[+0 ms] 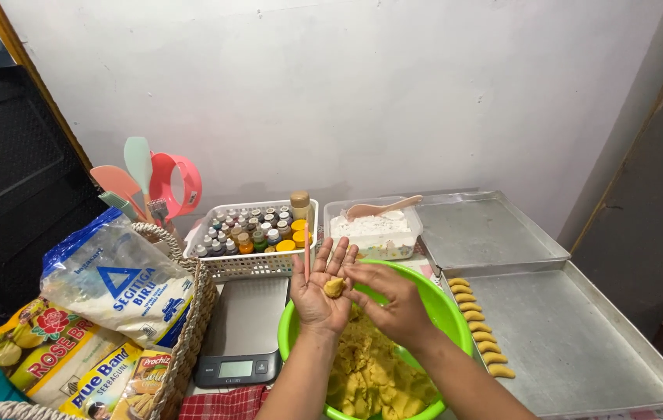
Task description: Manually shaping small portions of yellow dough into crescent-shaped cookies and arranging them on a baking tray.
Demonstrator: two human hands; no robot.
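Dough lump (334,287), small and yellow, lies in the upturned palm of the left hand (320,289), whose fingers are spread flat and wide beneath it. Fingertips of the right hand (390,299) pinch the lump from the side, so that hand is curled narrow around it, touching both the dough and the left palm. A thin pinkish stick (306,250) stands up between the left fingers; whether it is gripped or merely resting there is hard to make out.

Directly under both hands sits a green bowl (449,307) holding a loose heap of the same yellow dough (370,373). Just left of the bowl is a grey kitchen scale (241,333), and left of that a woven basket (190,342) stuffed with flour bags (117,288). On the right, a metal baking tray (580,350) carries a row of small curved dough pieces (477,325) along its near-left edge.

Farther back, behind the scale, a white plastic basket (250,266) is filled with little colouring bottles (247,232). Beside it a clear tub (374,229) holds white powder with a pale scoop (382,208) resting on top. A second, bare tray (483,229) lies behind the first. At far left, pastel spatulas (131,179) and a pink ring-shaped tool (177,183) rise against the white wall (347,85).
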